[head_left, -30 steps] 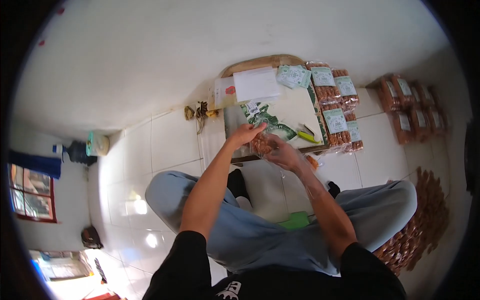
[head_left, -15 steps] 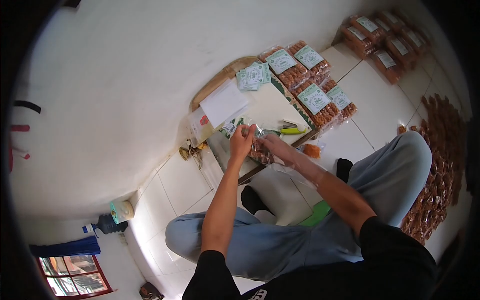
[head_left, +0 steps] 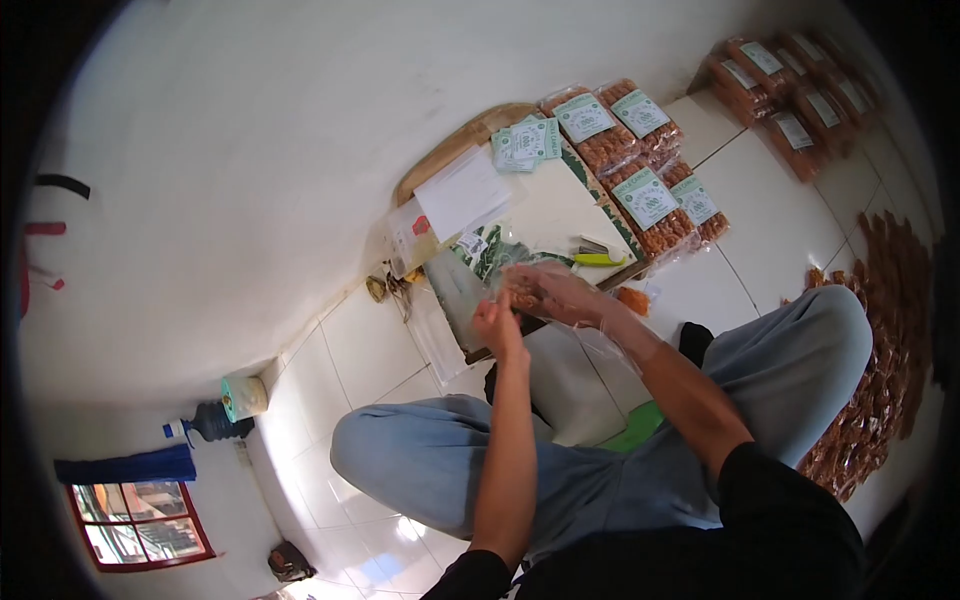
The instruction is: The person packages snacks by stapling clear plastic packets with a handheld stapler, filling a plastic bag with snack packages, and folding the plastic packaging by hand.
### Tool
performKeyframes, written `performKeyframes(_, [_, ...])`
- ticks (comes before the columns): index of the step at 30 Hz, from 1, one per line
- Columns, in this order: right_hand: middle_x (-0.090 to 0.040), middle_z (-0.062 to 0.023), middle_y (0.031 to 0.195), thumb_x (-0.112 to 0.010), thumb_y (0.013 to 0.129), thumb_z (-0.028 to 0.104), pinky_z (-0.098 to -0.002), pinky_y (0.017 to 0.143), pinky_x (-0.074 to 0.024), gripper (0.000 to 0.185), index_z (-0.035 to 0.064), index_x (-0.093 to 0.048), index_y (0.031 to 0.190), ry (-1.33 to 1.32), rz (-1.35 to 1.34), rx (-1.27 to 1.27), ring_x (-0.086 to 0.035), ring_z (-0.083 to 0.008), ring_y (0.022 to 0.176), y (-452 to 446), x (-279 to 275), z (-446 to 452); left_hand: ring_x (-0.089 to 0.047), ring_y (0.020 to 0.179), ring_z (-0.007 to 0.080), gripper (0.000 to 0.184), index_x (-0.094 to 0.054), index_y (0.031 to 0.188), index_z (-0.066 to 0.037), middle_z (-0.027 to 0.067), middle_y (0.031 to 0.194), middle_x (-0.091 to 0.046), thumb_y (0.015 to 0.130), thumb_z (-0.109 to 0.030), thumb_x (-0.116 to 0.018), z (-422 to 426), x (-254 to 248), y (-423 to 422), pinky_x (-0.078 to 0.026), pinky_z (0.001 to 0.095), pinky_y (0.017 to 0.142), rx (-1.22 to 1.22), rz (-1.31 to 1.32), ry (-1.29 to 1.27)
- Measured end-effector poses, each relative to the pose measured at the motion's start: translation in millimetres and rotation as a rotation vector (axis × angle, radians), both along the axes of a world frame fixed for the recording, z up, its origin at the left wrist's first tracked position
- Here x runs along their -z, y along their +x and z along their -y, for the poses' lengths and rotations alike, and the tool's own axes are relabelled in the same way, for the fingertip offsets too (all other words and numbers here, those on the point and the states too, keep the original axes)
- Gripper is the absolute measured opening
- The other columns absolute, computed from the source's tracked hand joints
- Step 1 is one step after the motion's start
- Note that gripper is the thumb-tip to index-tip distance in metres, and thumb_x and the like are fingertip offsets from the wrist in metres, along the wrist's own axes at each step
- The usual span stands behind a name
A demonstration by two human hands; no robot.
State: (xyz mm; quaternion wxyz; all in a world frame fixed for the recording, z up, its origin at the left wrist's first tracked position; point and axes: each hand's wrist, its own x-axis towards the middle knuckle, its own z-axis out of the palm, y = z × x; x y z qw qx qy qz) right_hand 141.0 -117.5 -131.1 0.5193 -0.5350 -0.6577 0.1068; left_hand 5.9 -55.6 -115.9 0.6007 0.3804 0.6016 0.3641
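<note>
A clear plastic packet with brown snack pieces is between my two hands above the near edge of the low work table. My right hand, in a loose transparent plastic glove, wraps round the packet from the right. My bare left hand is closed at its lower left end, fingers curled; the exact grip is partly hidden. Just beyond my right hand lies a yellow-green stapler. Green-and-white labels and white paper sheets rest at the table's far side.
Labelled snack packets are stacked right of the table, with more packs against the wall. Many small brown packets cover the floor beyond my right knee. A small orange bag lies by the table's right edge.
My left hand has moved down and right, to the packet's lower end. My right hand has turned and come round the packet. The camera view has shifted slightly.
</note>
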Motion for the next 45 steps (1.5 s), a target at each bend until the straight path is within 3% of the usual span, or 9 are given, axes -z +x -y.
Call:
performKeyframes(3, [-0.062,-0.0132,0.098,-0.070,0.082,0.018,-0.0422,0.081,-0.0468,0.057,0.0063,-0.045,0.132,-0.114,0.033,-0.028,-0.057,-0.0345,0.087,2,-2,0,-0.054,0.106,0.0204,0.065,-0.037,0.132,-0.002,0.0134,0.126,-0.052,0.084,-0.026,-0.073,6,30,4,-0.045,0.0311,0.082,0.021,-0.051,0.146])
performKeyframes(8, [-0.063,-0.0136,0.082,-0.067,0.084,0.028,-0.0345,0.063,-0.0468,0.034,0.0050,-0.061,0.108,-0.787,-1.207,-0.341,-0.058,-0.0261,0.074,5,-9,-10,-0.053,0.108,0.0200,0.066,-0.036,0.133,-0.001,0.0153,0.129,-0.050,0.084,-0.025,-0.074,4,32,1,-0.045,0.0303,0.085,0.035,-0.035,0.156])
performKeyframes(12, [-0.062,-0.0155,0.086,-0.066,0.084,0.023,-0.0377,0.068,-0.0479,0.033,0.0034,-0.060,0.110,-0.521,-0.713,-0.268,-0.059,-0.0308,0.078,-5,23,-13,-0.052,0.114,0.0252,0.067,-0.033,0.134,0.002,0.0205,0.132,-0.044,0.084,-0.021,-0.073,4,22,2,-0.042,0.0331,0.096,0.071,-0.044,0.133])
performKeyframes(18, [-0.056,-0.0217,0.109,-0.063,0.084,0.015,-0.0446,0.084,-0.0459,0.042,0.0058,-0.049,0.122,-0.584,-0.662,-0.088,-0.056,-0.0401,0.103,-9,0,7,-0.052,0.114,0.0250,0.066,-0.031,0.135,0.002,0.0208,0.135,-0.040,0.086,-0.019,-0.071,5,10,2,-0.044,0.0334,0.094,0.097,-0.075,0.184])
performKeyframes(20, [-0.055,-0.0218,0.113,-0.064,0.083,0.012,-0.0439,0.085,-0.0461,0.045,0.0054,-0.046,0.123,-0.306,-0.181,-0.044,-0.056,-0.0397,0.104,-7,2,11,-0.052,0.114,0.0251,0.069,-0.029,0.136,0.001,0.0205,0.135,-0.039,0.086,-0.019,-0.071,5,10,2,-0.045,0.0335,0.094,0.095,-0.039,0.179])
performKeyframes(27, [-0.053,-0.0173,0.122,-0.066,0.079,0.006,-0.0351,0.085,-0.0496,0.054,-0.0015,-0.047,0.129,-0.268,-0.090,-0.130,-0.059,-0.0274,0.101,2,13,-7,-0.052,0.110,0.0239,0.082,-0.018,0.138,-0.001,0.0183,0.132,-0.034,0.083,-0.017,-0.076,4,6,0,-0.047,0.0330,0.089,0.109,-0.017,0.167])
performKeyframes(30, [-0.056,-0.0167,0.116,-0.068,0.076,0.005,-0.0366,0.084,-0.0489,0.052,0.0005,-0.051,0.126,-0.428,-0.702,-0.197,-0.059,-0.0300,0.097,-6,11,-9,-0.051,0.111,0.0234,0.087,-0.015,0.140,-0.002,0.0186,0.132,-0.033,0.082,-0.019,-0.077,6,3,-2,-0.047,0.0320,0.089,0.097,0.021,0.135])
performKeyframes(32, [-0.060,-0.0149,0.107,-0.069,0.075,0.006,-0.0373,0.080,-0.0483,0.051,0.0025,-0.055,0.124,-0.156,-0.017,0.074,-0.059,-0.0312,0.092,-10,1,-4,-0.050,0.112,0.0238,0.090,-0.012,0.141,-0.003,0.0188,0.132,-0.034,0.081,-0.021,-0.077,8,5,-1,-0.046,0.0323,0.091,0.093,0.007,0.148])
performKeyframes(45, [-0.063,-0.0131,0.103,-0.074,0.068,0.010,-0.0418,0.083,-0.0463,0.060,0.0042,-0.055,0.124,-0.050,0.074,0.252,-0.058,-0.0338,0.094,-22,15,-15,-0.051,0.114,0.0257,0.087,-0.020,0.140,0.001,0.0225,0.131,-0.045,0.083,-0.035,-0.074,18,38,4,-0.041,0.0336,0.096,0.065,-0.045,0.153])
